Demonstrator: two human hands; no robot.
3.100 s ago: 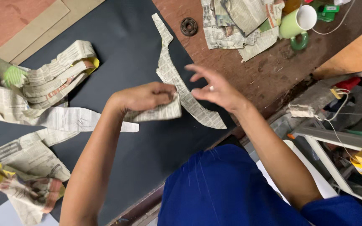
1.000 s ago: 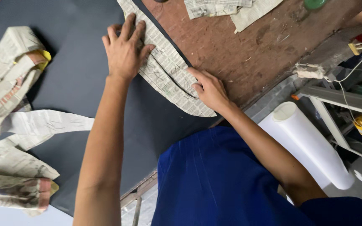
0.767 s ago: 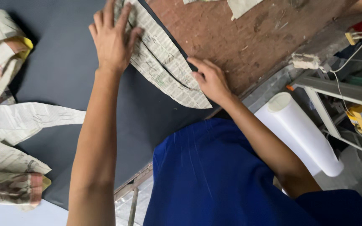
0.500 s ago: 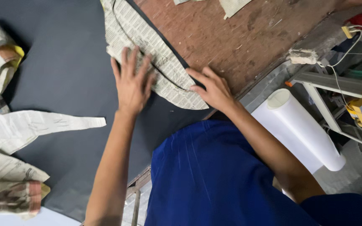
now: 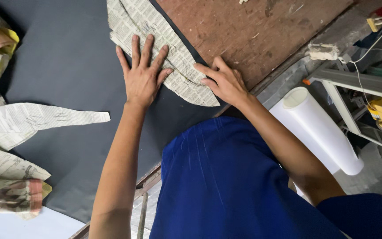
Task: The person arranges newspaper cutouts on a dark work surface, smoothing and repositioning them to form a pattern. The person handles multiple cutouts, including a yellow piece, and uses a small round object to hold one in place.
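A curved newspaper pattern piece [image 5: 164, 48] lies on dark grey fabric [image 5: 67, 75] spread over a brown wooden table [image 5: 253, 35]. My left hand [image 5: 141, 75] rests flat with fingers spread, its fingertips on the pattern's left edge and its palm on the fabric. My right hand [image 5: 224, 82] presses its fingertips on the pattern's lower end, near the table's edge. Neither hand grips anything.
More cut newspaper pieces [image 5: 27, 117] lie on the fabric at the left, with folded ones [image 5: 9, 194] at the lower left. A white roll [image 5: 319, 128] stands beside the table at the right. Metal frames and cables [image 5: 368, 79] crowd the far right.
The pattern piece has been laid flat on the fabric. My left hand slid down from the pattern's upper part to its left edge; my right hand stayed on the lower end.
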